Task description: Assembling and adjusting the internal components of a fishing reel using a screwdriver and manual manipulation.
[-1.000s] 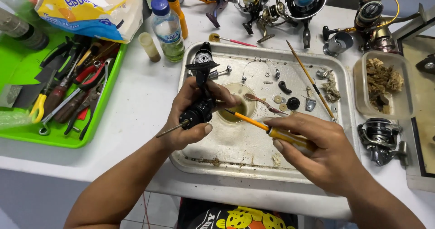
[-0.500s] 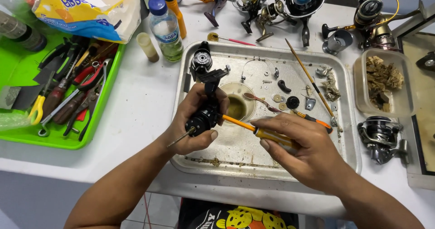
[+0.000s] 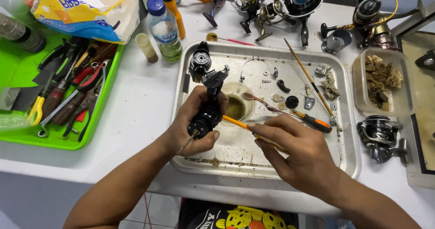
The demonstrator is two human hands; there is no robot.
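Black spinning-reel body (image 3: 206,115), stripped, held over the metal tray (image 3: 349,165), just left of its middle. Left hand (image 3: 195,124) wrapped around it, fingers clenched on the housing, thumb underneath; a thin shaft pokes out of the lower end toward the wrist.

Right hand (image 3: 294,152) pinches a yellow-handled brush or pick (image 3: 235,122) between thumb and fingertips, pencil-style; its tip touches the reel body's side.

Handling, by judgement: the body looks rigid and fairly dense for its bulk, likely greasy, so slippery. Best gripped around the solid housing, as now; the protruding shaft and the foot look like poor places to hold.

Containers:
- Tray: grimy, holds a small round dish of brownish liquid (image 3: 238,106) just right of the reel, a black spool part (image 3: 200,62) at upper left, washers, screws, a bail wire, a long wooden-handled brush (image 3: 308,79), an orange-and-black screwdriver (image 3: 312,120).
- Clear plastic tub (image 3: 383,86), right of tray: brown fibrous scraps.
- Green tray (image 3: 102,102), far left: pliers, screwdrivers, wrench, yellow-handled scissors.

Beyond: a plastic bottle (image 3: 163,29) with blue cap, assembled reels along the back edge, one silver reel (image 3: 380,136) right of the tray.
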